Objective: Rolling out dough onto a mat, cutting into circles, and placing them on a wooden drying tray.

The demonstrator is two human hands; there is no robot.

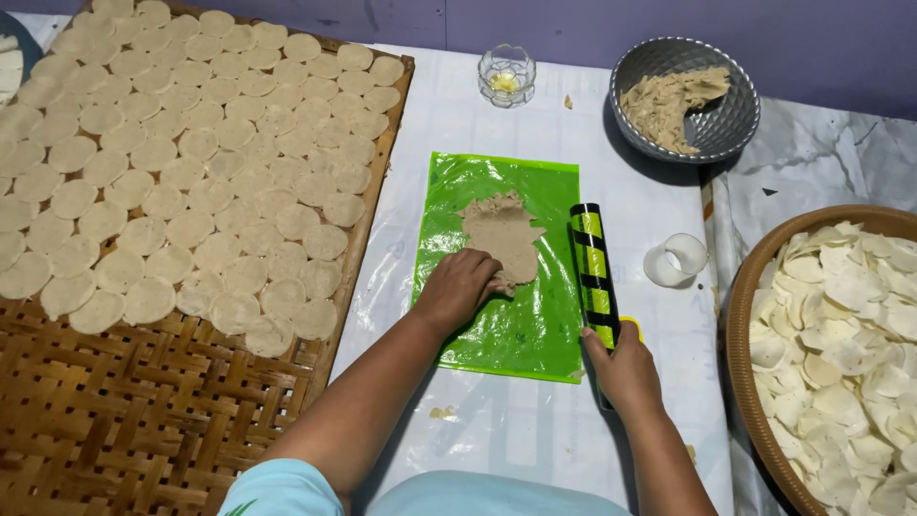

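Observation:
A green plastic sheet (516, 325) lies on the table in front of me with a flattened patch of beige dough (501, 229) on it. My left hand (460, 285) presses down on the near edge of the dough, fingers curled. My right hand (626, 368) grips the near end of a roller (592, 268) wrapped in green and black stripes, which lies along the sheet's right edge, beside the dough and apart from it.
A woven bamboo tray (115, 420) on the left carries several rows of thin round dough discs (191, 162). A grey metal bowl (735, 124) at the back holds more dough. A small glass dish (506, 75), a white cup (674, 259) and a basket (740, 315) of white chips stand nearby.

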